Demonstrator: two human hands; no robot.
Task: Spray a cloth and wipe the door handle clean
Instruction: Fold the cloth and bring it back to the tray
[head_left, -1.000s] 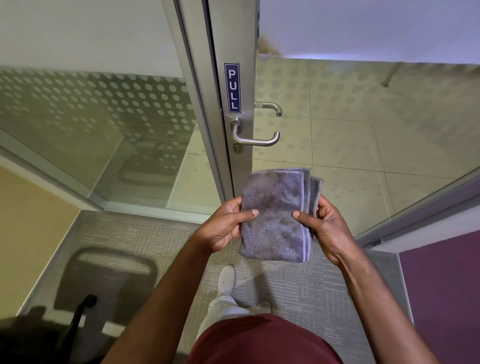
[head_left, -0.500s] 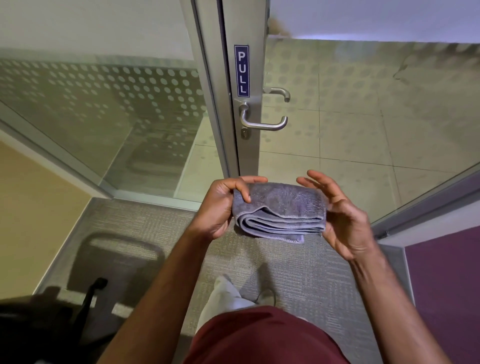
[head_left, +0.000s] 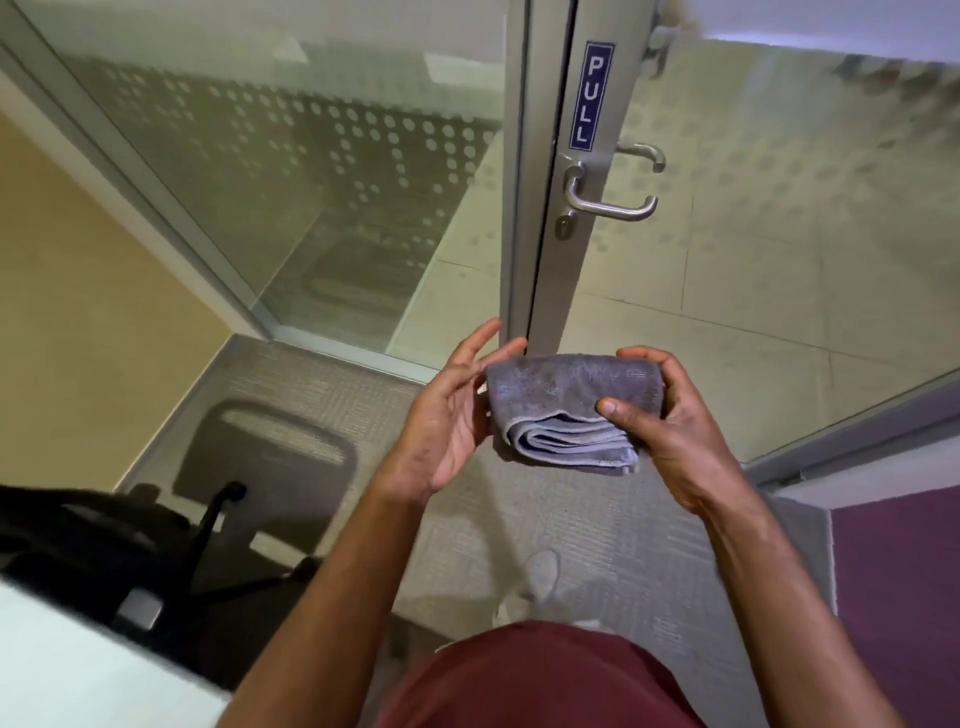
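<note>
A folded grey cloth (head_left: 563, 402) is held in front of me at waist height. My right hand (head_left: 662, 431) grips its right end, thumb on top and fingers curled round the far side. My left hand (head_left: 449, 415) is beside the cloth's left end with fingers straight, the fingertips touching its edge. Above, a silver lever door handle (head_left: 608, 202) sticks out from the metal door frame under a blue PULL sign (head_left: 589, 96). A second lever (head_left: 641, 153) shows through the glass on the door's far side.
A black office chair (head_left: 104, 545) stands at the lower left beside a white surface (head_left: 78, 670). Frosted dotted glass panels (head_left: 291, 171) flank the door. A purple wall (head_left: 898, 597) is at the right. My foot (head_left: 540, 571) is on the grey carpet.
The cloth was folded down from flat to a thick bundle. My right hand took hold of its right end, and my left hand let go and opened. The view shifted left.
</note>
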